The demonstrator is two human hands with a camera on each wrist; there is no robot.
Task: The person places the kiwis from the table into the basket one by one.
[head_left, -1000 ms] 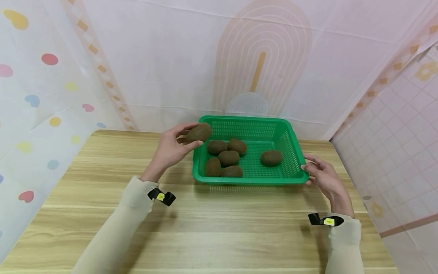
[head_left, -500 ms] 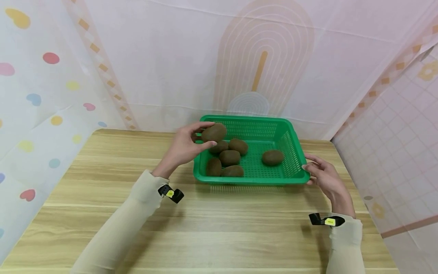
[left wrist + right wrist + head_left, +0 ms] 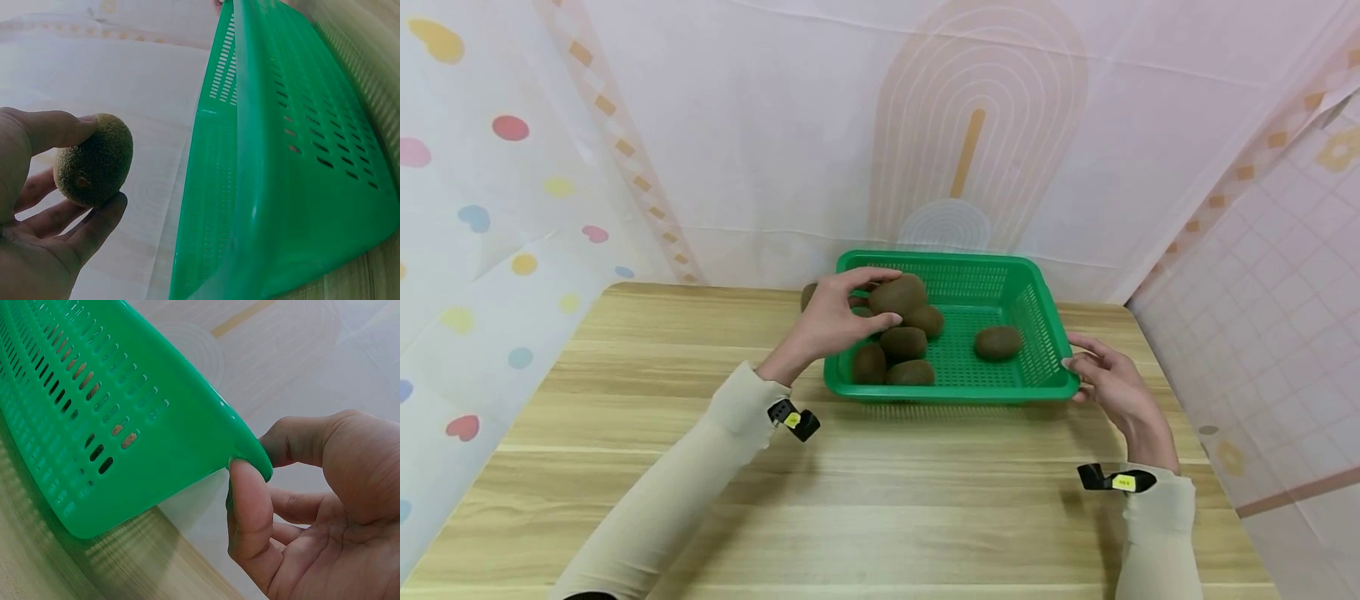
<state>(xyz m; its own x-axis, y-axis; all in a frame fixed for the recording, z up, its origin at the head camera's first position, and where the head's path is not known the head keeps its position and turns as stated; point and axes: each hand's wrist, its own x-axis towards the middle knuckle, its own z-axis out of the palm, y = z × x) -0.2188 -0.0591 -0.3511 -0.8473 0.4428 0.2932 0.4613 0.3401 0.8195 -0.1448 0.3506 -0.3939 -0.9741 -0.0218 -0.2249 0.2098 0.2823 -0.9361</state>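
Note:
My left hand point(image 3: 831, 321) grips a brown fuzzy kiwi point(image 3: 898, 295) between thumb and fingers, above the left part of a green plastic basket point(image 3: 947, 393). In the left wrist view the kiwi point(image 3: 97, 164) is held at the fingertips, apart from the basket wall point(image 3: 312, 212). Below it, several kiwis point(image 3: 903, 343) lie grouped in the basket's left half, partly hidden by the hand. Another kiwi point(image 3: 997, 342) lies alone on the right. My right hand point(image 3: 1116, 387) pinches the rim at the basket's near right corner; the right wrist view shows thumb and finger on the rim point(image 3: 250, 450).
Beyond the left hand, part of one more kiwi point(image 3: 808, 296) shows outside the basket. The basket stands towards the back of a wooden table point(image 3: 880, 500), close to a patterned cloth backdrop point(image 3: 760, 150). Similar cloth hangs on both sides.
My left hand has carried the kiwi rightwards, from the basket's left rim to over the grouped kiwis. A kiwi outside the basket has come into sight. The right hand keeps its place.

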